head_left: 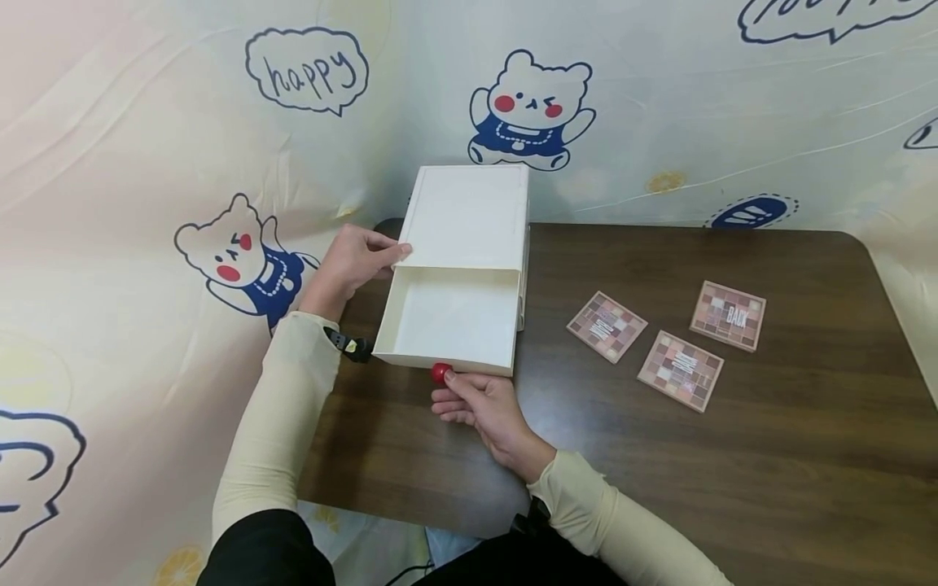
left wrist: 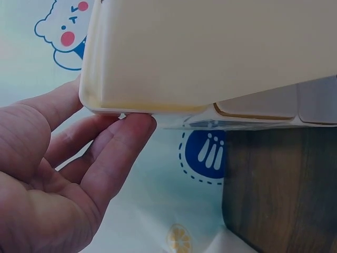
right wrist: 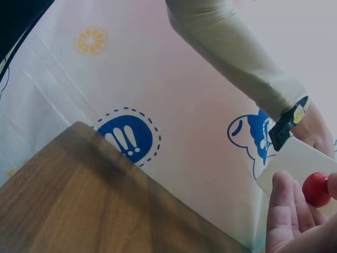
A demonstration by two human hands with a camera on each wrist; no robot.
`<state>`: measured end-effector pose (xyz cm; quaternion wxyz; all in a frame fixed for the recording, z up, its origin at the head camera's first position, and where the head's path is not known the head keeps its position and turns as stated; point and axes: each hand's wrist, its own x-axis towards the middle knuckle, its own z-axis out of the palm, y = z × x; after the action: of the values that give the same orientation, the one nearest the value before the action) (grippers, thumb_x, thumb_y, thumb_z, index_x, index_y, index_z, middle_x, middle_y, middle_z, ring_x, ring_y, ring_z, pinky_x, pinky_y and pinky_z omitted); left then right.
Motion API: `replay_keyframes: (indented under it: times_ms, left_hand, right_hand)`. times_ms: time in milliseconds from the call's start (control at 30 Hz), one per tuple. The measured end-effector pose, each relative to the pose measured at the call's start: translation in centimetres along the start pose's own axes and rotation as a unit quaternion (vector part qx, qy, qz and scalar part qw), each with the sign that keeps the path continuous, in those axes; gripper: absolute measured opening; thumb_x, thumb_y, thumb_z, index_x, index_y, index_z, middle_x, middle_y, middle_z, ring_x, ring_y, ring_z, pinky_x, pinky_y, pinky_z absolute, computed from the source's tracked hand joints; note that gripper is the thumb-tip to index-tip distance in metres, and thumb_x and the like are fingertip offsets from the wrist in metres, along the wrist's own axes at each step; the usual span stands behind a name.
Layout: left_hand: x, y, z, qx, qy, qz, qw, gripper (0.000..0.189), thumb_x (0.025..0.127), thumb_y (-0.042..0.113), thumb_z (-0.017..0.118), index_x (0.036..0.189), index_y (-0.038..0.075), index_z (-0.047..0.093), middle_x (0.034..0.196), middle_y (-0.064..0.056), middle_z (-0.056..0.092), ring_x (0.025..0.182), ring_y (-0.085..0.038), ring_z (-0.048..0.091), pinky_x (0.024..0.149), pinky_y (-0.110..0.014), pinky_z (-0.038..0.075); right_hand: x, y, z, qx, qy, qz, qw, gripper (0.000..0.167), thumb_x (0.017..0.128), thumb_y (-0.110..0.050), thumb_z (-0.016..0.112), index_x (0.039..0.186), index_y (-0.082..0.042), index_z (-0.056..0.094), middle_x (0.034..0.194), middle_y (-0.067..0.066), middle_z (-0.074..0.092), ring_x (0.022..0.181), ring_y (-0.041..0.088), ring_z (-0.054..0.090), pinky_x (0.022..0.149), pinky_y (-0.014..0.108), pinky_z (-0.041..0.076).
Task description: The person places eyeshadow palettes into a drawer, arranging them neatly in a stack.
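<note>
A small white drawer box stands near the back of the table, its drawer pulled out toward the person. The inside of that drawer shows a bare white bottom. At the drawer's front is a round red knob, pinched between thumb and fingers of my right hand. My left hand grips the box's left side by its front corner, thumb on the top face. In the left wrist view, the fingers press against the box's edge. The right wrist view shows the red knob close against the thumb.
Three square checkered tiles with lettering, one nearest the box, one in front and one farther right, lie on the brown wooden table. A printed curtain hangs behind and to the left.
</note>
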<state>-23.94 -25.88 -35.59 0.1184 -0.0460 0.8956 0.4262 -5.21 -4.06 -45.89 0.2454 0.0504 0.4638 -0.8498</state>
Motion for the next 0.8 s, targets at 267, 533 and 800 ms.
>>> replay_keyframes:
  times_ms: [267,533,800]
  left_hand:
    - [-0.3,-0.3,-0.1,-0.005,0.002,-0.003,1.0000,0.045,0.090,0.035,0.078,0.117,-0.001,0.073,0.113,-0.017,0.068,0.094,-0.032,0.070,0.089,-0.047,0.056]
    - [-0.2,-0.3,-0.1,-0.001,-0.002,-0.002,1.0000,0.045,0.089,0.036,0.078,0.116,-0.001,0.074,0.113,-0.017,0.067,0.094,-0.032,0.070,0.089,-0.046,0.056]
    - [0.0,0.1,0.0,0.003,-0.004,-0.008,1.0000,0.048,0.089,0.038,0.078,0.118,0.000,0.073,0.115,-0.016,0.066,0.101,-0.038,0.068,0.092,-0.048,0.054]
  right_hand:
    - [-0.2,0.1,-1.2,-0.042,-0.037,0.025,0.9981,0.034,0.099,-0.017,0.067,0.114,0.013,0.067,0.097,0.023,0.073,0.080,0.020,0.073,0.075,0.033,0.060]
    - [-1.6,0.2,-5.4,-0.155,-0.102,0.038,0.9819,0.034,0.097,-0.007,0.067,0.120,0.017,0.062,0.103,0.026,0.071,0.090,0.031,0.073,0.083,0.046,0.058]
    - [-2.3,-1.1,-10.9,-0.277,-0.076,0.024,0.9575,0.043,0.093,-0.011,0.072,0.123,0.017,0.059,0.101,0.018,0.073,0.088,0.032,0.071,0.084,0.053,0.056]
